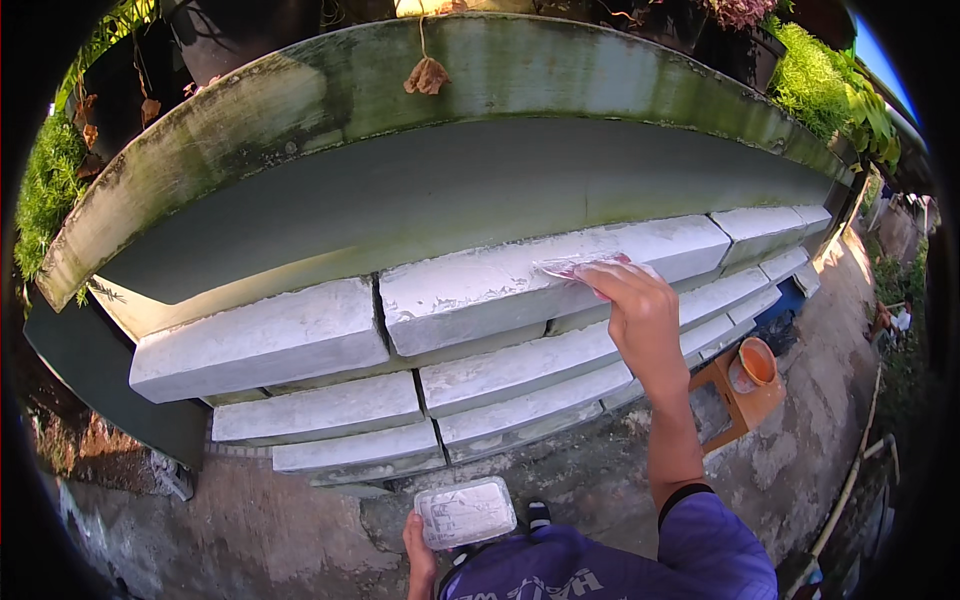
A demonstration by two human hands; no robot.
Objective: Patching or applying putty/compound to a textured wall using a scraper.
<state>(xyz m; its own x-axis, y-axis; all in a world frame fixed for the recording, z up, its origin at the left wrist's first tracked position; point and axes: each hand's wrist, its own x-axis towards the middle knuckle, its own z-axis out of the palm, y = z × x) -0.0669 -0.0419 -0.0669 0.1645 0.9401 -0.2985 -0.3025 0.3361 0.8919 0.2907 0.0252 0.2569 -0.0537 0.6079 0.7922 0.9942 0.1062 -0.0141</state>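
Observation:
My right hand (640,305) is closed around a flat, pinkish scraper (570,268) smeared with white paste. The scraper rests on the top face of a long pale concrete block (470,285), where patchy white coating shows. Down by my body, my left hand (417,548) grips the left side of a shallow rectangular tray (465,512). White paste coats the inside of that tray. My fingers partly hide the scraper.
Lower rows of blocks (530,365) step down toward me, split by dark gaps. A mossy concrete ledge (420,90) overhangs the wall, with potted plants above. On the ground at right, an orange bucket (757,360) stands on a brown frame (752,405).

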